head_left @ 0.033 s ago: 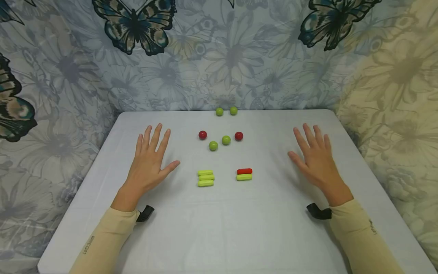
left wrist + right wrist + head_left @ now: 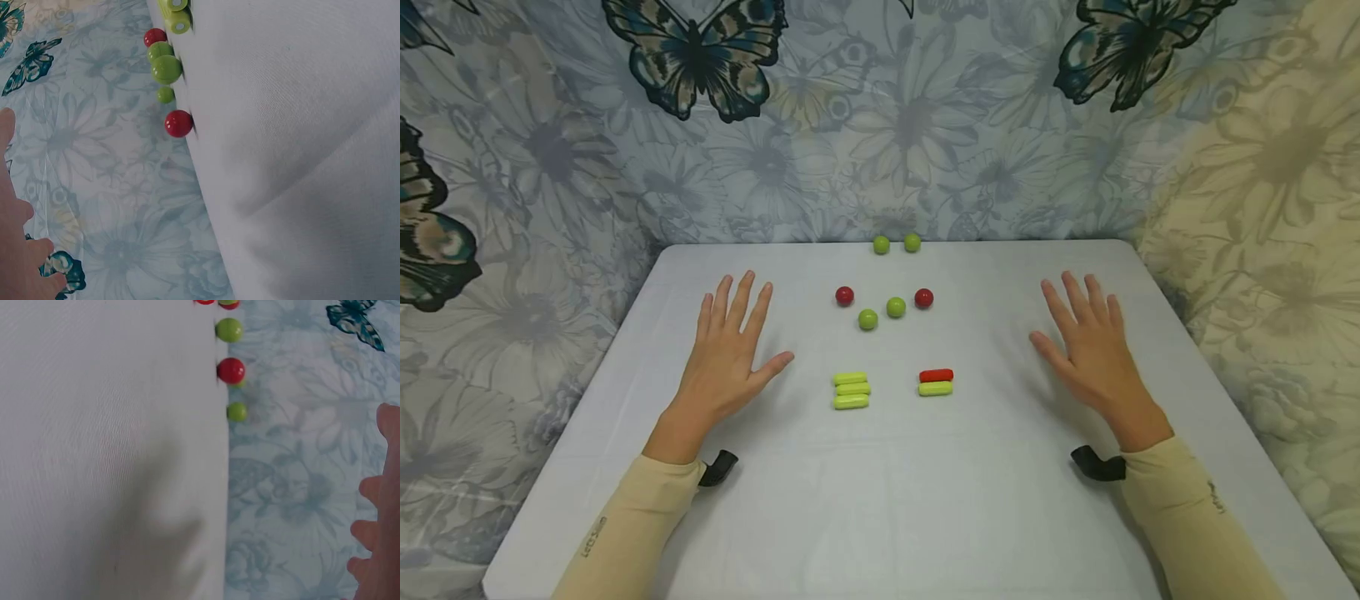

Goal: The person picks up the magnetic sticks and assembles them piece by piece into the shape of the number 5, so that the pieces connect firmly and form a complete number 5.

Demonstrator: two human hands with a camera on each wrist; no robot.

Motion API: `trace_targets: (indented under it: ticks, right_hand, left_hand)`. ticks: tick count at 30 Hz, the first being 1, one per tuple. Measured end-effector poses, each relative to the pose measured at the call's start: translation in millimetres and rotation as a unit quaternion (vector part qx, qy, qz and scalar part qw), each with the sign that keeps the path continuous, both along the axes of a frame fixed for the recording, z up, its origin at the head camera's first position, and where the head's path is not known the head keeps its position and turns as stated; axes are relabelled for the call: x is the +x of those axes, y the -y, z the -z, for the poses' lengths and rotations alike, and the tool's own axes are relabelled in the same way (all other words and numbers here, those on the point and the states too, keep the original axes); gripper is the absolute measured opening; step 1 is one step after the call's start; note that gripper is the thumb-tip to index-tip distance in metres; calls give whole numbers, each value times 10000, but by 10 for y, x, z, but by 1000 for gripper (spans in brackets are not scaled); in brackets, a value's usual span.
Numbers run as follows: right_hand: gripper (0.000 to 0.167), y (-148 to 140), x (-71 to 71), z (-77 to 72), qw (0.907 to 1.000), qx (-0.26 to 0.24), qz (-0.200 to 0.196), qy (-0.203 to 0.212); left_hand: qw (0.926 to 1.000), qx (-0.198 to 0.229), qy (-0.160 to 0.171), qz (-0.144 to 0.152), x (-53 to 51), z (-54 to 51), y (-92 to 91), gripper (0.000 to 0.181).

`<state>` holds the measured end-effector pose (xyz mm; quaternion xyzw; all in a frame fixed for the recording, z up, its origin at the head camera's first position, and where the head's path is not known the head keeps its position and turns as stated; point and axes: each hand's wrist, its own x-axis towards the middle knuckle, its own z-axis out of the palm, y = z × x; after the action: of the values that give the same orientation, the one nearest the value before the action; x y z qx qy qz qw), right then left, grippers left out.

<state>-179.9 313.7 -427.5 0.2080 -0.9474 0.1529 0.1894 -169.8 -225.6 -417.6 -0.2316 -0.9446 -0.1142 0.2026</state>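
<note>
My left hand (image 2: 718, 367) is held over the left part of the table, fingers straight and spread, holding nothing. On the right, my right hand (image 2: 1093, 358) has its fingers extended too, with nothing in it. Between them lie three yellow-green sticks (image 2: 851, 389) side by side, left of centre. A red stick (image 2: 936, 375) lies against another yellow-green stick (image 2: 936, 388) nearer the right hand. Behind these are a red ball (image 2: 844, 296), a second red ball (image 2: 923, 297) and two green balls, one left (image 2: 868, 319) and one right (image 2: 896, 307).
Two more green balls, one left (image 2: 881, 245) and one right (image 2: 912, 242), sit at the back edge of the white-covered table (image 2: 895, 500). Patterned fabric (image 2: 917, 125) with butterflies stands behind and beside it. A black piece (image 2: 718, 468) sticks out from each sleeve.
</note>
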Motion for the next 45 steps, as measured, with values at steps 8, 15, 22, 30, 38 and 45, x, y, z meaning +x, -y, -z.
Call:
trace_targets:
  ticks: [8,15,22,30,38,45]
  right_hand:
    - [75,80,-110,-53,9990,-324,-314,-22]
    - [74,268,-244,-207,9966,-561,-484,369]
    - [62,535,-479,-408,9955,-311,-607,658]
    - [57,801,-774,-439,9888,-297,-803,1218]
    - [53,999,-1036,-317,9770,-426,-849,1910]
    - [50,1149,-1261,-170,9682,-125,-1054,2265]
  left_hand:
    - [9997,199,-119,123,-31,39,15,100]
    - [9957,742,-48,551,-50,-2,-10,87]
    - [9904,1065,424,770,-106,-83,-129,83]
    - [9850,1073,1089,803,-181,-127,-244,79]
    - [9632,1494,2006,985,-252,15,-343,59]
    - [9482,1366,2550,1312,-308,171,-494,52]
